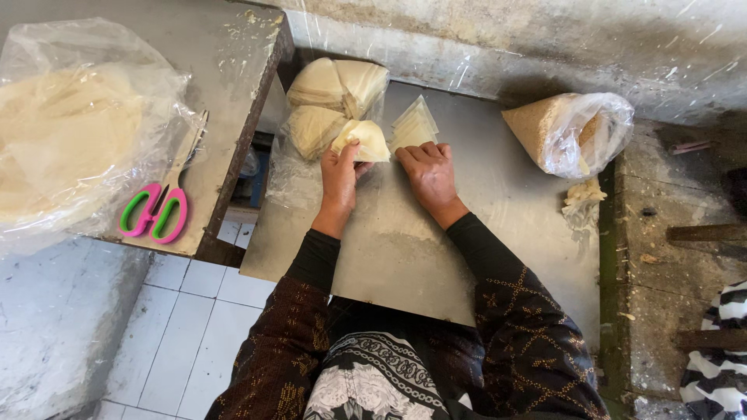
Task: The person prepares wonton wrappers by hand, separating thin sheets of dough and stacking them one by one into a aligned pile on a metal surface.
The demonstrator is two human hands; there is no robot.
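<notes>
- The left hand [340, 177] is closed around a pale, fan-shaped folded wrapper [364, 140], with the thumb on top and the fingers curled beneath its near edge. The sheet is lifted slightly off the metal worktop [436, 257].
- The held wrapper spreads up and to the right of that grip. Its rounded edge lies away from the person and its narrower end sits in the palm.
- The right hand [426, 171] lies just beside it, knuckles up and fingers bent downward. The fingertips press on the near corner of a thin stack of clear, triangular sheets [414, 124]. Whether anything is pinched between those fingers I cannot tell.
- That stack lies directly beyond the right hand, and its long axis runs away from the person toward the wall. The right hand is the nearer one; the left is nearer the folded wrapper.
- Beyond the left hand, a pile of fan-shaped wrappers [323, 101] lies on a clear plastic sheet, touching the held one.
- Well apart on the right, a plastic bag of brown grainy filling [572, 132] rests on its side.
- On the raised table at left, pink-and-green scissors [156, 211] lie beside a large bag of round pale sheets [70, 132].
</notes>
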